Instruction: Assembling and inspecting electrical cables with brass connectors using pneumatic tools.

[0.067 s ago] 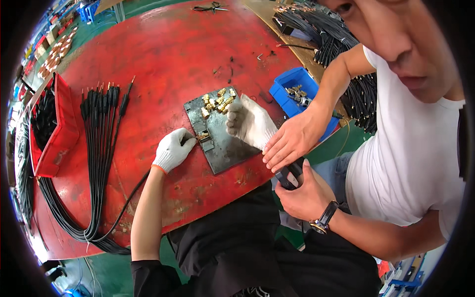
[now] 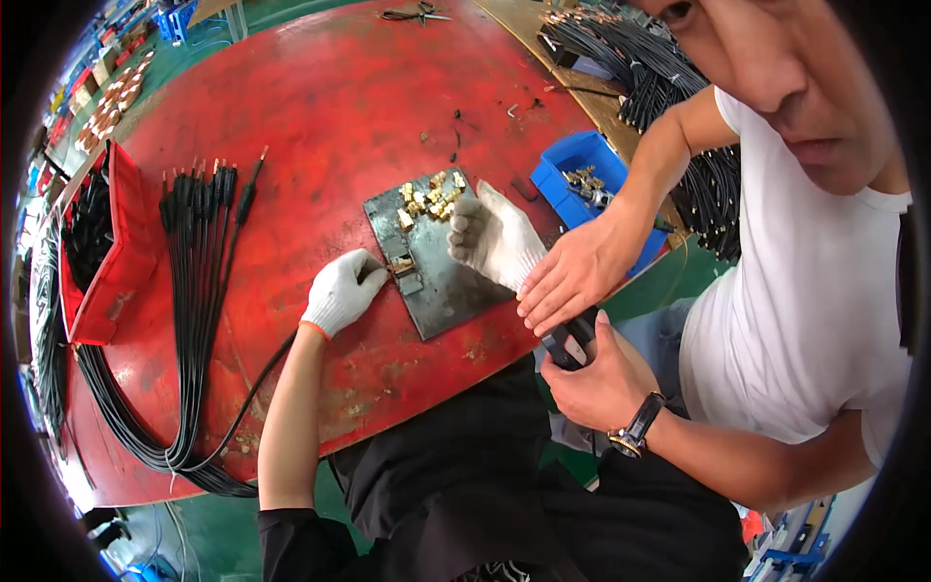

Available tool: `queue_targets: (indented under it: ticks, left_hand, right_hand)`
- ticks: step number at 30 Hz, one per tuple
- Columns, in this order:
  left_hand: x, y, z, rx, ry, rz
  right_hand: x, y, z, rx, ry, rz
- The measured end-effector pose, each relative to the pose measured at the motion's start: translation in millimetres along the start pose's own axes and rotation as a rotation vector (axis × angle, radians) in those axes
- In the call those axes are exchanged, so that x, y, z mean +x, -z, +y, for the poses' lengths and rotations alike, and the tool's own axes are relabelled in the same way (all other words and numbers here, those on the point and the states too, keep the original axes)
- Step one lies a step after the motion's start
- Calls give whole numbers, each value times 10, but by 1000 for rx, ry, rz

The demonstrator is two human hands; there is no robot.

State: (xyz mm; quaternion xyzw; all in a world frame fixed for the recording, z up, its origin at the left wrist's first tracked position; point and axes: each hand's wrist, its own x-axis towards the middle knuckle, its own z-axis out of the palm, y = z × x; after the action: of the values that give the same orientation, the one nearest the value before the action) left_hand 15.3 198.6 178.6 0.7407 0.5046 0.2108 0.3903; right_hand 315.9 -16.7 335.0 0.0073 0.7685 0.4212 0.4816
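Observation:
My left hand [image 2: 341, 294], in a white glove, is closed on a black cable [image 2: 267, 376] at the left edge of a dark metal plate [image 2: 456, 296]. The cable's far end meets a small metal fixture [image 2: 408, 282] on that plate, where a brass piece [image 2: 400, 264] sits. Several brass fittings [image 2: 433, 201] lie loose at the plate's far end. My right hand [image 2: 497, 238], also gloved, rests over the plate with fingers loosely curled and nothing visible in them. Another person's hands [image 2: 582, 274] are at my right wrist, one holding a black strap-like device [image 2: 567, 349] there.
A red bin [image 2: 121, 257] of black parts stands at the left, beside a bundle of black cables [image 2: 194, 291]. At the right, a blue bin [image 2: 558, 179] holds metal parts. Scissors [image 2: 417, 15] lie on the far side of the red table [image 2: 320, 145]. More cables [image 2: 698, 184] hang behind the co-worker.

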Motion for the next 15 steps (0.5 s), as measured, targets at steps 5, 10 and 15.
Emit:
queue_targets:
  ticks: [5, 10, 15]
  left_hand:
    - [-89, -3, -83, 65, 46, 6]
    - [68, -75, 131, 100, -38, 1]
    - [-22, -28, 0, 117, 2, 10]
  right_hand:
    - [194, -59, -216, -665, -269, 26]
    - [1281, -1470, 508, -1774, 148, -903]
    - [1574, -1650, 697, -1817, 241, -961]
